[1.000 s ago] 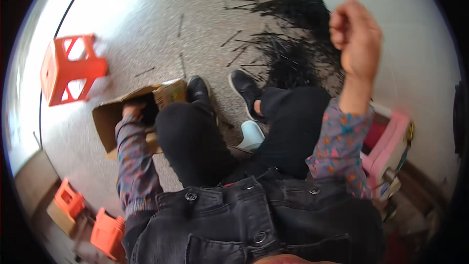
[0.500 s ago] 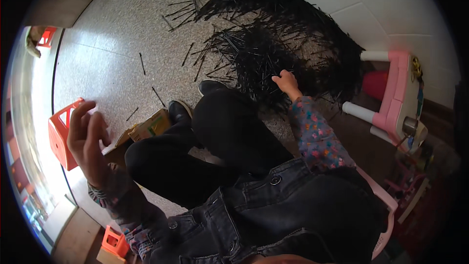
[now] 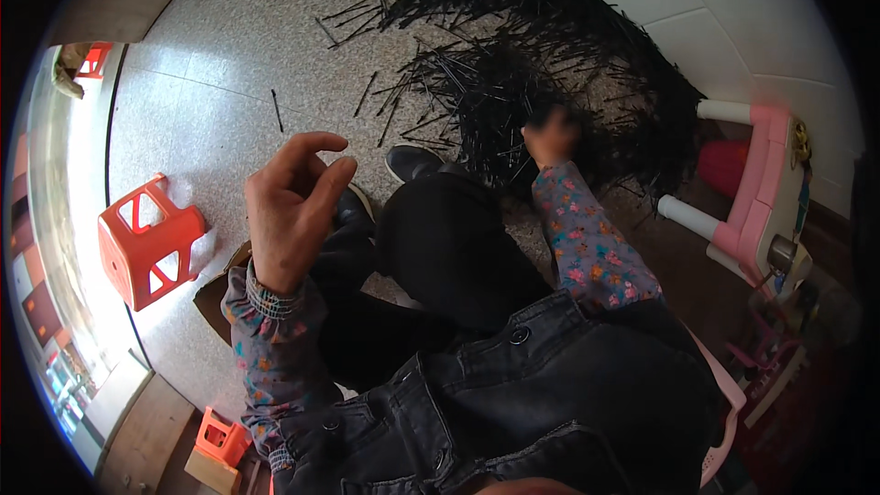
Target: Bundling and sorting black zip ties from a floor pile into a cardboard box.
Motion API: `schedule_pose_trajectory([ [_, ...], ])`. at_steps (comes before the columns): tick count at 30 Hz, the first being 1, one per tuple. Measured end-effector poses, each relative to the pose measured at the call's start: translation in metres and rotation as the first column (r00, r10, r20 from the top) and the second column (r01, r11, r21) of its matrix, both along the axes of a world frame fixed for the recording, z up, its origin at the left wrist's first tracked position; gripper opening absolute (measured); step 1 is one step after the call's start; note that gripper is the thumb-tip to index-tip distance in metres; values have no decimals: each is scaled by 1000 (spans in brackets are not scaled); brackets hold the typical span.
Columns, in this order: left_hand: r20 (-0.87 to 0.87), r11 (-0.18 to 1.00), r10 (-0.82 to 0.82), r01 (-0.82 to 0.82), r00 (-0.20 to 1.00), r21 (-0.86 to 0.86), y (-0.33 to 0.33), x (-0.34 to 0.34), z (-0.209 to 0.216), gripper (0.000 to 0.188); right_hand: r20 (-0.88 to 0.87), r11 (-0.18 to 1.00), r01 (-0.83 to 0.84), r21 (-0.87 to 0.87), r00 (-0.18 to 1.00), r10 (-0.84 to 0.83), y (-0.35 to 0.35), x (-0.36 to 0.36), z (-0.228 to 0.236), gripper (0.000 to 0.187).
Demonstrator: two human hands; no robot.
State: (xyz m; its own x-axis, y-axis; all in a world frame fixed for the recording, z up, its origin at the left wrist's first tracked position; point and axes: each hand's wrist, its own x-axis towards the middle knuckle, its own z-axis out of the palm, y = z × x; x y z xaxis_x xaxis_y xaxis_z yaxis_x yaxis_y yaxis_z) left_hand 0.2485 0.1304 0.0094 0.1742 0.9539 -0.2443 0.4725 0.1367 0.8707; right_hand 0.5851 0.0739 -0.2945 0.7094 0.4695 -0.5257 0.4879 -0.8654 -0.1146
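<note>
Now the left hand (image 3: 293, 211) hangs empty, thumb apart from loosely curled fingers, near the cardboard box (image 3: 216, 301), while the right hand (image 3: 553, 137) blurs at the black sticks (image 3: 490, 82), its grip impossible to tell.

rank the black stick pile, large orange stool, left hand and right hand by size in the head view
1. Black stick pile
2. Large orange stool and left hand: look too alike to rank
3. Right hand
</note>
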Motion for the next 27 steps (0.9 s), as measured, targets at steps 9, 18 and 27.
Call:
schedule_pose_trajectory([
  [9,-104,976,31,-7,994,219,3,-8,-1,13,172,937,-236,259,965,195,-11,62,24,59],
  [18,-166,943,61,-2,984,333,9,-35,-14,18,-300,773,161,614,953,39,39,77,161,47],
  [27,-3,929,118,-109,993,354,23,-56,-22,16,-618,625,238,743,603,505,122,-56,318,17],
])
